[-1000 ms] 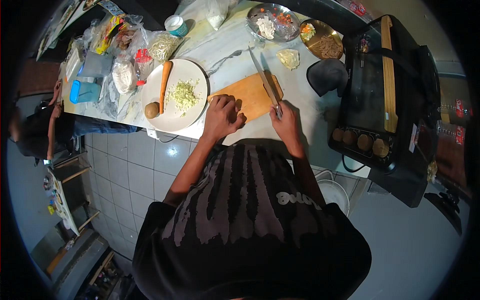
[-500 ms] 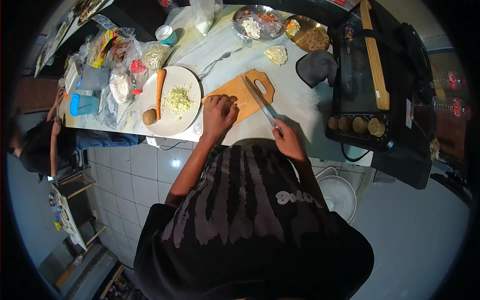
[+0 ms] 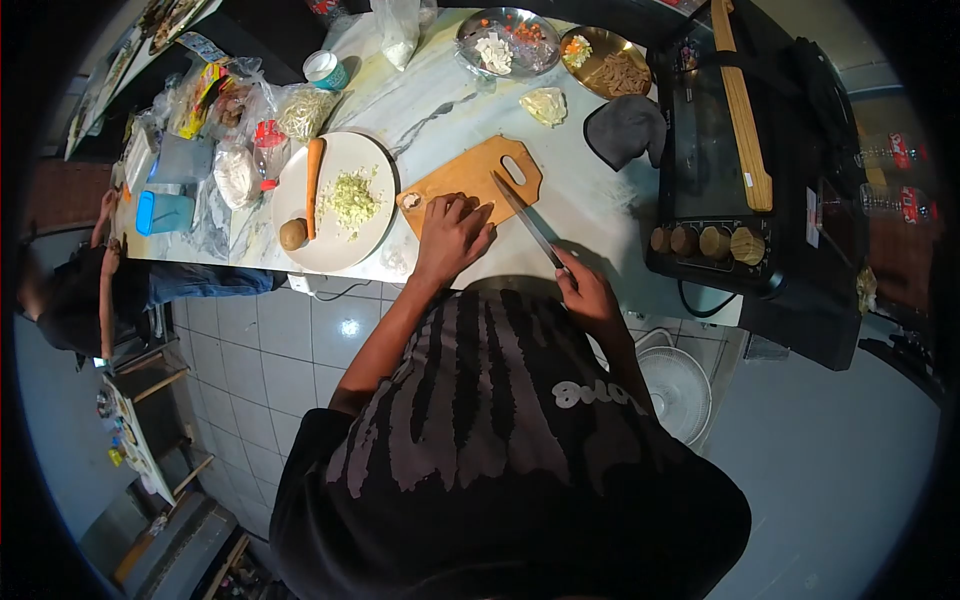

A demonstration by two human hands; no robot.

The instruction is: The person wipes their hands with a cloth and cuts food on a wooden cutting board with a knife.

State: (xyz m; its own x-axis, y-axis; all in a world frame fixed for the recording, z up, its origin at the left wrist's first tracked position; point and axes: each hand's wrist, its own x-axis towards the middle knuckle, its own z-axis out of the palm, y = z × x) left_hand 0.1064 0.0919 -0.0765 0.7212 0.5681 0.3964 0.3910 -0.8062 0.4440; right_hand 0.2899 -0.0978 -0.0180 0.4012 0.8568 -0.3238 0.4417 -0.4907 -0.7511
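Observation:
My right hand (image 3: 588, 292) is wrapped round the handle of a kitchen knife (image 3: 530, 222). Its blade slants up and left, with the tip over the right half of a wooden cutting board (image 3: 470, 172). On the board's lower middle rests my left hand (image 3: 452, 238), fingers bent and close together; whatever lies beneath them is hidden. A small pale piece (image 3: 411, 201), perhaps garlic, lies at the board's left end. Left of the board, a large white plate (image 3: 345, 258) carries a carrot (image 3: 314, 190), a round brown potato-like thing (image 3: 293, 234) and a chopped pale-green heap (image 3: 352, 200).
Two metal plates, one with diced white and orange food (image 3: 495, 55), one with brown strips (image 3: 620, 75), stand at the back. A dark oven mitt (image 3: 625, 132) lies beside a black oven (image 3: 715, 150). Bagged goods (image 3: 235, 105) crowd the left. Another person (image 3: 75, 300) is at far left.
My left hand has slid right along the board, uncovering the pale piece at its left end. The knife and my right hand have shifted slightly right and down. The view has moved a little.

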